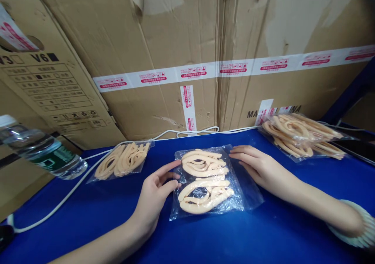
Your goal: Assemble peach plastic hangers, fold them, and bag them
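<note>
In the middle of the blue surface lies a clear plastic bag [240, 195] with two groups of pale, curved, scroll-shaped pieces [202, 163] inside, which look like carved wood ornaments. My left hand [156, 195] is at the bag's left edge, fingers bent and apart, the index fingertip close to or touching the plastic. On the other side, my right hand [256, 164] reaches in with its fingers stretched out, their tips by the bag's upper right edge. Neither hand grips anything I can see. The bag lies flat.
A similar bag of pieces [124, 160] lies at left, and several stacked bags [299, 135] lie at right. A water bottle [43, 148] leans at far left. A white cable [70, 191] runs along the left and back. Large cardboard boxes [164, 41] stand behind.
</note>
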Available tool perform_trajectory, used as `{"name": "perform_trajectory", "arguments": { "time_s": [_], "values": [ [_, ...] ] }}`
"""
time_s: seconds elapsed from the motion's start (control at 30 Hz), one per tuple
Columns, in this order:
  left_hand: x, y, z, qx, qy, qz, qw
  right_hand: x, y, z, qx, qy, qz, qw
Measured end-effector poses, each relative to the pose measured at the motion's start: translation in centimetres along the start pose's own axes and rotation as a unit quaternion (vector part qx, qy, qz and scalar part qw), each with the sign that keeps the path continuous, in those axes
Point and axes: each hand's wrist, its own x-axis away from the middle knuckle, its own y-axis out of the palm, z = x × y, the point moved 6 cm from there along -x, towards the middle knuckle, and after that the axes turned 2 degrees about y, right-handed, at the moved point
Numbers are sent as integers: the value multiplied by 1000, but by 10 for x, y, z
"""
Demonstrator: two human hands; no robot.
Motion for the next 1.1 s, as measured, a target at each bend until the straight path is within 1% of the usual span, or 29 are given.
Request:
{"name": "perform_trajectory", "arguments": {
  "time_s": [0.1, 0.17, 0.27, 0.4, 0.53, 0.6, 0.67, 0.73, 0.83, 0.87, 0.9, 0.97, 1.03, 1.1],
  "values": [
    [-1, -2, 12, -30, 69, -17, 997, -2, -10, -16, -61, 15, -8, 998],
    [-3, -1, 19, -27, 92, -42, 994, -2, -13, -20, -83, 31, -20, 996],
    [-6, 1, 27, -17, 102, -88, 991, -1, -9, -15, -87, 54, -33, 994],
    [-3, 5, 40, -44, 104, -140, 984, 4, 8, -9, -37, 53, -69, 996],
    [5, 8, 52, -70, 98, -161, 980, 9, 22, -12, -10, 34, -124, 992],
    [7, 9, 55, -72, 84, -170, 979, 10, 26, -14, -5, 24, -140, 990],
    [9, 10, 57, -74, 65, -172, 980, 12, 28, -14, 2, 19, -144, 989],
    [11, 10, 59, -66, 51, -161, 983, 13, 30, -12, 5, 16, -139, 990],
    [12, 8, 62, -40, 59, -127, 989, 15, 34, -9, 8, 16, -132, 991],
    [13, 8, 62, -37, 57, -124, 990, 15, 35, -8, 11, 19, -131, 991],
    [13, 9, 61, -37, 50, -128, 990, 15, 36, -7, 16, 22, -131, 991],
    [16, 13, 56, -40, 22, -157, 987, 15, 37, -7, 23, 25, -134, 990],
    [17, 12, 57, -27, 25, -142, 989, 15, 37, -7, 28, 25, -136, 990],
    [17, 10, 61, -12, 43, -115, 992, 14, 37, -6, 32, 28, -135, 990]
  ]
}}
